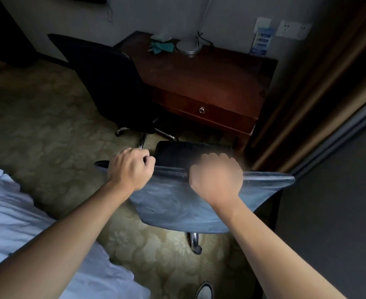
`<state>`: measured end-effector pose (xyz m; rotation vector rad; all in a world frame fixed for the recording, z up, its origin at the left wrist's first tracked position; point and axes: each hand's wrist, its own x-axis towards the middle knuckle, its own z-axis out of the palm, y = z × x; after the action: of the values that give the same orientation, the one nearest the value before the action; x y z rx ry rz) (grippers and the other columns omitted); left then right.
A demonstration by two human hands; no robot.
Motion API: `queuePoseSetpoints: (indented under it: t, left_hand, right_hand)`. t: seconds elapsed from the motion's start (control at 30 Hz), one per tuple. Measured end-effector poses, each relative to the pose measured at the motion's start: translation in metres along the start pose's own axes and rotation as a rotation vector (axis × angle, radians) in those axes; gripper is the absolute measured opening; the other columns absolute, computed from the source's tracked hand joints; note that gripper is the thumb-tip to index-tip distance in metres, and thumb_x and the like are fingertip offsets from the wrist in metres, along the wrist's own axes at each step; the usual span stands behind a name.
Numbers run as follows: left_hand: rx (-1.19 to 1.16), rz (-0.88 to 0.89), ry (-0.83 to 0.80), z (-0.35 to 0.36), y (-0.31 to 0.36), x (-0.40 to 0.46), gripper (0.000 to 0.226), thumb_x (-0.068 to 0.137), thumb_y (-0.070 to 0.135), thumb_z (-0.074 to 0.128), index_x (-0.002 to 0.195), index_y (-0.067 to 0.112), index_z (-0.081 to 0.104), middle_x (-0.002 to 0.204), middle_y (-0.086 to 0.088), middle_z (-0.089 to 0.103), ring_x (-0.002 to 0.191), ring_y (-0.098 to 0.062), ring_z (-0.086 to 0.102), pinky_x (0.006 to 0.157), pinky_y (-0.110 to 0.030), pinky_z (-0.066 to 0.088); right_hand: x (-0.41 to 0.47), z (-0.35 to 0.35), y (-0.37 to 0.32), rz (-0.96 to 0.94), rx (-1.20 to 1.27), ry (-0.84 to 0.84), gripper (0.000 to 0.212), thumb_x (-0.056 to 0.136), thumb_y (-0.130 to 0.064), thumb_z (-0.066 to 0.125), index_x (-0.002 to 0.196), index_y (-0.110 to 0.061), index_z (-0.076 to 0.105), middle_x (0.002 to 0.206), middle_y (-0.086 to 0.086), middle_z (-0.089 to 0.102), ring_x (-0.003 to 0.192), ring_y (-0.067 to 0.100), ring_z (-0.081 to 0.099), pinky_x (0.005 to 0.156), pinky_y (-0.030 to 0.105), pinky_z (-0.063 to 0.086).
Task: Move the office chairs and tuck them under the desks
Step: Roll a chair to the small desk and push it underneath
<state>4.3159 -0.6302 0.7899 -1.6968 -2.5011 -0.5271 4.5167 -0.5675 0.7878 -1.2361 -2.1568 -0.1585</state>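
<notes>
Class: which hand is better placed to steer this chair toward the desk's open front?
Probably the left hand: it grips the near chair backrest's left corner, so pushing there swings it right, clear of the other chair.

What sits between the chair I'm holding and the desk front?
Head view: only bare carpet between the held chair and the desk. The second black chair stands off left.

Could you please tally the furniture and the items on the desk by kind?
Office chairs: 2, near chair and far chair
Desks: 1
Beds: 1
Lamp bases: 1
Teal cloths: 1
Total: 6
</notes>
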Motion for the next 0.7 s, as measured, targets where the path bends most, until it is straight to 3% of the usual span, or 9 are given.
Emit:
queuePoseSetpoints:
  t: [0.13,0.3,0.37,0.53,0.63,0.7]
  left_hand:
    - [-0.022,0.040,0.002,-0.001,-0.008,0.012,0.034,0.076,0.027,0.034,0.058,0.007,0.055,0.063,-0.012,0.059,0.061,-0.032,0.049,0.050,-0.035,0.032]
    - [-0.014,0.008,0.010,-0.004,-0.023,0.030,0.028,0.076,0.026,0.035,0.055,0.011,0.047,0.062,-0.017,0.060,0.062,-0.040,0.054,0.051,-0.037,0.033]
    - [-0.006,0.028,0.014,-0.004,-0.027,0.034,0.025,0.078,0.024,0.035,0.055,0.016,0.044,0.066,-0.020,0.061,0.065,-0.041,0.055,0.056,-0.039,0.036]
    - [0.063,-0.006,-0.008,-0.001,-0.041,0.032,0.039,0.080,0.026,0.032,0.069,0.005,0.063,0.081,-0.021,0.065,0.080,-0.040,0.059,0.073,-0.043,0.039]
    - [0.029,-0.034,-0.028,0.000,-0.044,0.044,0.041,0.079,0.029,0.031,0.068,0.004,0.060,0.081,-0.022,0.065,0.081,-0.040,0.058,0.069,-0.043,0.041]
    - [0.015,-0.021,-0.036,0.002,-0.046,0.048,0.045,0.078,0.034,0.026,0.065,0.005,0.058,0.078,-0.019,0.065,0.078,-0.038,0.057,0.064,-0.041,0.040]
  right_hand:
    - [0.008,0.007,-0.007,0.027,0.033,0.019,0.028,0.067,-0.020,0.050,0.049,-0.017,0.029,0.043,0.001,0.033,0.045,0.021,0.030,0.047,0.030,0.021]
    - [0.023,0.018,-0.023,0.051,0.059,-0.087,0.027,0.071,-0.024,0.047,0.049,-0.016,0.034,0.045,0.002,0.039,0.047,0.024,0.035,0.050,0.031,0.025]
    - [0.029,0.024,-0.029,0.065,0.046,-0.148,0.027,0.073,-0.027,0.046,0.049,-0.014,0.042,0.048,0.004,0.047,0.049,0.026,0.042,0.052,0.031,0.028]
    - [0.039,0.037,-0.035,0.081,0.092,-0.290,0.027,0.078,-0.033,0.043,0.066,-0.013,0.056,0.067,0.003,0.058,0.068,0.027,0.052,0.059,0.033,0.035]
    - [0.060,0.043,-0.023,0.121,0.194,-0.392,0.026,0.079,-0.038,0.043,0.064,-0.019,0.052,0.066,-0.003,0.048,0.072,0.026,0.054,0.055,0.029,0.030]
    - [0.077,0.048,-0.007,0.157,0.161,-0.449,0.029,0.082,-0.040,0.043,0.072,-0.019,0.060,0.072,0.002,0.054,0.080,0.032,0.060,0.057,0.030,0.033]
